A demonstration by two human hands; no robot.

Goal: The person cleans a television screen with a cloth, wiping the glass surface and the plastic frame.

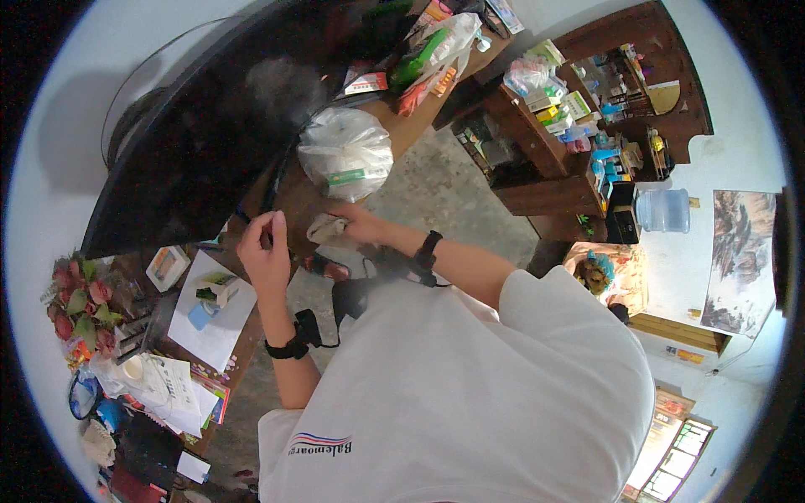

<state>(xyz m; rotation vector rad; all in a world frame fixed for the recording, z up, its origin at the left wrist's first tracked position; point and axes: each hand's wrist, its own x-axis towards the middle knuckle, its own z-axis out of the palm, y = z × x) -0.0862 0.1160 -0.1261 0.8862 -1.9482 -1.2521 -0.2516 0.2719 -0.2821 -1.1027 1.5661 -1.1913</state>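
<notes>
My right hand [361, 224] grips a crumpled grey-beige cloth [327, 230] over the brown wooden tabletop [300, 200]. My left hand [265, 246] is raised at the table's edge, its fingers curled towards the thumb. Whether something thin is pinched there cannot be made out. Just beyond it is the black stand leg [270, 188] of a large flat-screen television [207, 138], whose dark screen has a hazy pale patch. A tied white plastic bag [346, 148] sits on the table past the cloth. Each wrist wears a black strap.
Left of me, a white sheet [233, 327] bears a small box [218, 288]; artificial roses [82, 308] and papers [166, 383] are nearby. A clear bag with green contents [434, 53] lies at the table's far end. A wooden cabinet [553, 195] stands to the right, across concrete floor [453, 188].
</notes>
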